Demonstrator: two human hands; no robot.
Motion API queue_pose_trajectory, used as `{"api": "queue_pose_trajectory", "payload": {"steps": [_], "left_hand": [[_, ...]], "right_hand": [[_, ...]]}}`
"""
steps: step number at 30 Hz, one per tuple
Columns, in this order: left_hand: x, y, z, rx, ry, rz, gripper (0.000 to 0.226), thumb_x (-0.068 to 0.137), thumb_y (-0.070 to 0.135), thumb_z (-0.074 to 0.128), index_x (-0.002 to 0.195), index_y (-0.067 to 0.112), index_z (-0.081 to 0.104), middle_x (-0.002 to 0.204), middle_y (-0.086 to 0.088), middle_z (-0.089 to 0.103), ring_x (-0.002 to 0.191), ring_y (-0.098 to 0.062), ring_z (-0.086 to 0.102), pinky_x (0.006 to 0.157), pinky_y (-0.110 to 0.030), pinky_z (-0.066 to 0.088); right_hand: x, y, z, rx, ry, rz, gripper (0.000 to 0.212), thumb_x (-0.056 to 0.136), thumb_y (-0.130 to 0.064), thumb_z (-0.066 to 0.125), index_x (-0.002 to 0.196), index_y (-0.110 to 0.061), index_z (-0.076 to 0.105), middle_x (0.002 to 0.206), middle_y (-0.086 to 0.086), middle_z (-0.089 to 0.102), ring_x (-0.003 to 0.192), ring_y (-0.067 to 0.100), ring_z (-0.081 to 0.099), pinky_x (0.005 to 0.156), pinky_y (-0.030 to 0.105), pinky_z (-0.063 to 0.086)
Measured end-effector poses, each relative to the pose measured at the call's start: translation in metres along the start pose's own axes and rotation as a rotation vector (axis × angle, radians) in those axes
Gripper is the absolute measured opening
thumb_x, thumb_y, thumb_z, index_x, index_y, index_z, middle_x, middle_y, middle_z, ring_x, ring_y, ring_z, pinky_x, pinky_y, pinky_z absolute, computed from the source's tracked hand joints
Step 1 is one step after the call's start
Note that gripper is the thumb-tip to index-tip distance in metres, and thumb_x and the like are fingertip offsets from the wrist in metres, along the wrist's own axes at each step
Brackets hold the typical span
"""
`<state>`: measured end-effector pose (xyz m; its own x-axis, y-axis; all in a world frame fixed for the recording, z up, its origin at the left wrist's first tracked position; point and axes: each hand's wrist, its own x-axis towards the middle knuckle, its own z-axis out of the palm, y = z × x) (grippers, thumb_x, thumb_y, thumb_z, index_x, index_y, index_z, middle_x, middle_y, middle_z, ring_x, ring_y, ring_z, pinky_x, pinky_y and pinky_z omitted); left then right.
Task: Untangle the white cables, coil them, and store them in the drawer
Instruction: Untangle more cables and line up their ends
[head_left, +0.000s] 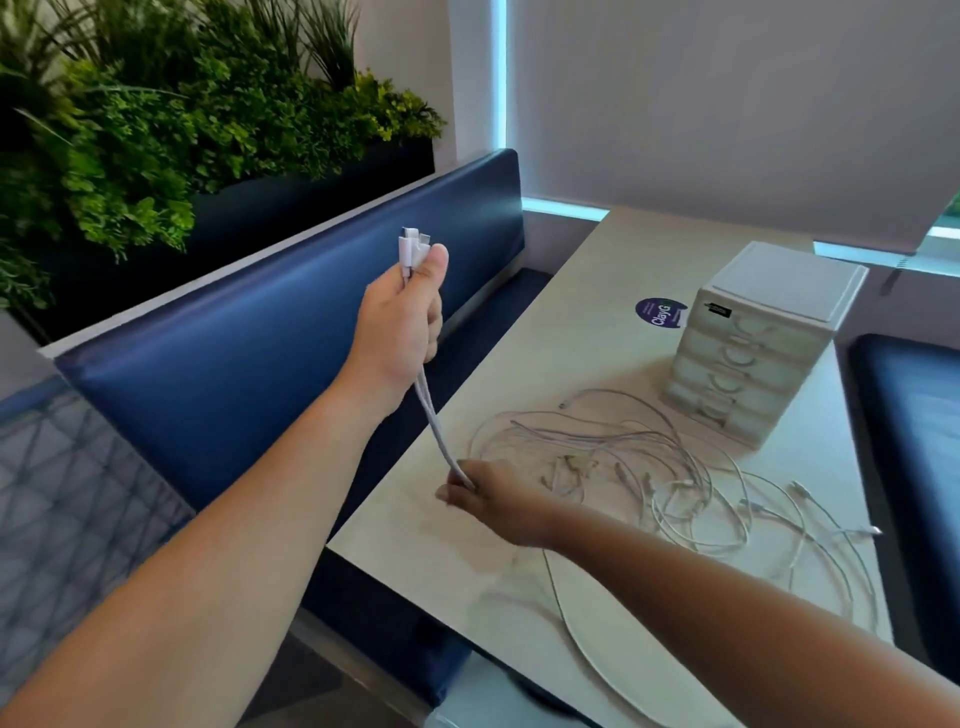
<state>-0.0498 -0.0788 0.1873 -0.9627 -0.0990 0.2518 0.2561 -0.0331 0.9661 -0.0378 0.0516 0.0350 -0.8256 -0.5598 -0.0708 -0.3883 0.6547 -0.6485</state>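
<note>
Left hand (402, 317) up past the bench (447, 566) edge, over the blue seat (249, 332), fist closed on the plug ends of white cables (434, 421). Right hand (493, 499) low at the near bench edge, pinching the same cables. Rest of the cables (670, 467) loose mid-bench. Drawers (753, 348) farther back, all 4 closed. Bare room near the front corner.

A pale, light-coloured bench (597, 291) carries everything. A loose tangle of thin white cables (675, 483) sprawls across its middle and right side. Beyond the tangle, near the far right edge, stands a small cream drawer unit (758, 343) with four stacked drawers. Just left of it lies a round purple sticker (658, 312).
</note>
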Motion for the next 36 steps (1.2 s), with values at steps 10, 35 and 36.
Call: {"api": "queue_pose_trajectory", "payload": {"steps": [10,35,36], "left_hand": [[0.049,-0.008,-0.064,0.205,0.158,0.095,0.044,0.095,0.048,0.051,0.065,0.025,0.028,0.054,0.006,0.029,0.047,-0.012,0.022,0.047,-0.031,0.018],[0.014,-0.089,0.004,0.946,-0.732,-0.243,0.035,0.101,0.044,0.044,0.082,0.019,0.061,0.086,0.001,0.059,0.082,-0.019,0.053,0.075,-0.031,0.042],[0.016,-0.089,0.001,0.948,-0.706,-0.244,0.036,0.101,0.045,0.044,0.084,0.018,0.062,0.083,-0.001,0.058,0.081,-0.020,0.052,0.074,-0.033,0.042]], "right_hand": [[-0.072,0.063,0.002,0.037,-0.010,0.183,0.037,0.099,-0.040,0.041,0.066,-0.025,0.034,0.062,-0.009,0.037,0.055,0.004,0.037,0.059,0.021,0.032],[-0.158,0.098,-0.047,-0.192,0.109,0.311,0.036,0.096,-0.050,0.033,0.080,-0.019,0.042,0.070,0.000,0.052,0.067,0.025,0.051,0.066,0.041,0.043],[-0.166,0.102,-0.046,-0.224,0.120,0.308,0.036,0.095,-0.052,0.032,0.079,-0.021,0.039,0.067,-0.002,0.049,0.065,0.024,0.049,0.065,0.040,0.042]]}}
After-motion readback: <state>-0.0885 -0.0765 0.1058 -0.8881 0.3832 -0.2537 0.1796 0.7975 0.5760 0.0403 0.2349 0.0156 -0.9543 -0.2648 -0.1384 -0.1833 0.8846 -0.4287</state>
